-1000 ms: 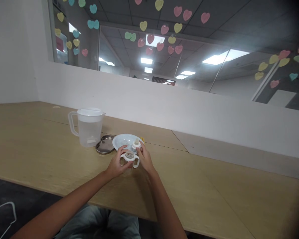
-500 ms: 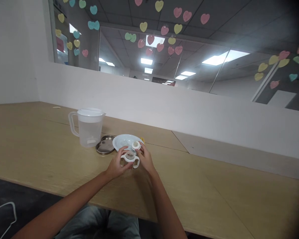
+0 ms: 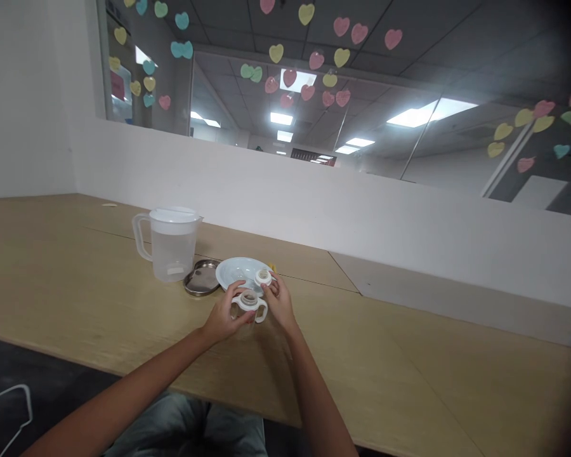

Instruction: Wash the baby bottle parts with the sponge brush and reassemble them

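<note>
Wrapped round a baby bottle [image 3: 249,298] is my left hand [image 3: 222,317], its fingers on the white two-handled collar. The bottle is uncapped, with its round mouth facing up; its body below the collar is mostly hidden by my hand. My right hand [image 3: 280,301] pinches a small white bottle cap [image 3: 263,277], which is apart from the bottle, just above and to the right of its mouth. Behind both hands lies a pale blue plate [image 3: 226,270] with something clear on it.
A lidded clear plastic pitcher [image 3: 174,244] stands to the left, its handle pointing left. Between it and the plate lies a shallow metal tray [image 3: 202,279]. Something small and yellow [image 3: 273,268] shows behind the plate. The wooden table [image 3: 99,285] meets a white wall [image 3: 247,190].
My right hand has shifted slightly right with the cap, a little farther from the bottle's mouth. The left hand keeps its hold on the bottle.
</note>
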Demonstrator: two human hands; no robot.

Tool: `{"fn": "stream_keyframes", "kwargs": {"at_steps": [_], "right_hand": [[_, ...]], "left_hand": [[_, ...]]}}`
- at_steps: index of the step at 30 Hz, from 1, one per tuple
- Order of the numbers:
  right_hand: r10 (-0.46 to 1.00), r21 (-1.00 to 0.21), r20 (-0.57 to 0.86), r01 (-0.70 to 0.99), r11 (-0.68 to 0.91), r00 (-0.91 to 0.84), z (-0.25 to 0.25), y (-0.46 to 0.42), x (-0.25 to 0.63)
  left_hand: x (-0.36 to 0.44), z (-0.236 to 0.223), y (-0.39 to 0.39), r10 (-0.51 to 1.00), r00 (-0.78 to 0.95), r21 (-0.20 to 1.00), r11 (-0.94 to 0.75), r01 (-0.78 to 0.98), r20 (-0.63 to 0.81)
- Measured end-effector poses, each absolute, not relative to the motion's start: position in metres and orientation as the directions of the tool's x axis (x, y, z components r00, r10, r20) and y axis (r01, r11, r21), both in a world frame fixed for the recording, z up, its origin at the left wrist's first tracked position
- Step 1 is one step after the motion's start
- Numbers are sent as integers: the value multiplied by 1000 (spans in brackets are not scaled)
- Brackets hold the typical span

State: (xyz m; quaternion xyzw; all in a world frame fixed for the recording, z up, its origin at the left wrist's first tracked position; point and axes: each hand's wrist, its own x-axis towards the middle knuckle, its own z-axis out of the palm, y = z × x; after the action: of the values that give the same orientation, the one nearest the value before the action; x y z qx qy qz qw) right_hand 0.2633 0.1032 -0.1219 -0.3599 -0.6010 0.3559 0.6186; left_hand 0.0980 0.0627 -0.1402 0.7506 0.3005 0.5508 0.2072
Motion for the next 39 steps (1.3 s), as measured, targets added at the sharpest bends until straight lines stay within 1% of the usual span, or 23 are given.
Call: {"fn": "stream_keyframes", "kwargs": {"at_steps": [2,4,7,12,15,17,19,22,24,25,29,31,36,39], "right_hand": [[865,-865,501,-3,501,33,-122,102,262],[851,-851,525,37,524,30,-123,101,262],[827,-818,562,162,552,19,-124,100,263],[770,-713,635,434,551,67,-127,104,272],[744,-681,663,475,557,78,-127,107,274],[731,-687,674,454,567,107,-125,106,273],[725,-725,664,396,564,182,-121,105,271],[739,-794,608,201,574,292,-116,101,269],[746,-807,575,80,585,337,-113,99,268],[747,-809,563,53,585,354,-112,99,268],[757,-838,530,101,536,382,-110,96,269],[775,-851,512,96,516,370,-110,96,269],[817,-856,464,-64,513,342,-110,96,265],[837,-860,444,-108,498,320,-109,96,264]], "left_hand": [[98,-139,62,681,212,642,-732,227,701],[98,-138,61,688,213,646,-725,239,694],[98,-138,60,687,216,644,-726,241,693],[97,-138,61,681,212,637,-732,243,701],[97,-139,62,680,214,632,-732,254,702],[97,-140,62,678,215,628,-733,260,703],[97,-140,63,675,212,626,-736,260,706],[97,-140,63,675,211,626,-737,256,708],[97,-140,62,679,209,629,-732,259,704],[97,-139,62,680,209,631,-731,260,702],[97,-139,61,682,210,634,-730,256,700],[97,-138,61,682,211,635,-730,253,700],[97,-139,62,677,217,631,-735,249,703],[97,-139,62,676,219,631,-736,248,703]]}}
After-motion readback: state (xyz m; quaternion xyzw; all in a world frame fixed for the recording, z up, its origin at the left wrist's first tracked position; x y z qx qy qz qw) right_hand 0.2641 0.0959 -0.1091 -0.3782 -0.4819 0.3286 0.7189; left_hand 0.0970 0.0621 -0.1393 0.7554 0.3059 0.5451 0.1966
